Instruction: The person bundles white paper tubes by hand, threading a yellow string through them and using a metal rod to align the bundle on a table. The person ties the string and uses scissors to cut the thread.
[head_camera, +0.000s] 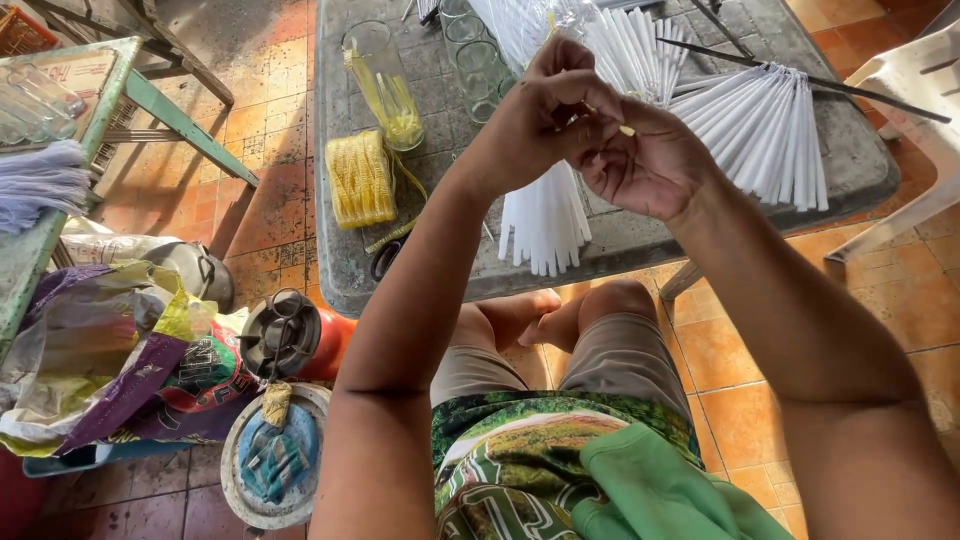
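Observation:
My left hand (545, 110) and my right hand (645, 165) meet above the grey stone table (440, 270). Between their fingertips they pinch a small yellow strip (626, 130). Just under my hands lies a bundle of white straw-like tubes (545, 225), hanging over the table's front edge. A second fan of white tubes (765, 130) lies to the right, and a third bundle (625, 50) sits behind my hands.
A yellow bundle of strips (360, 178) and a clear glass with yellow strips (385, 85) stand at the table's left. Black scissors (383, 258) lie near the front edge. A white plastic chair (915, 130) is right. A red container (295, 335) and bags sit on the tiled floor.

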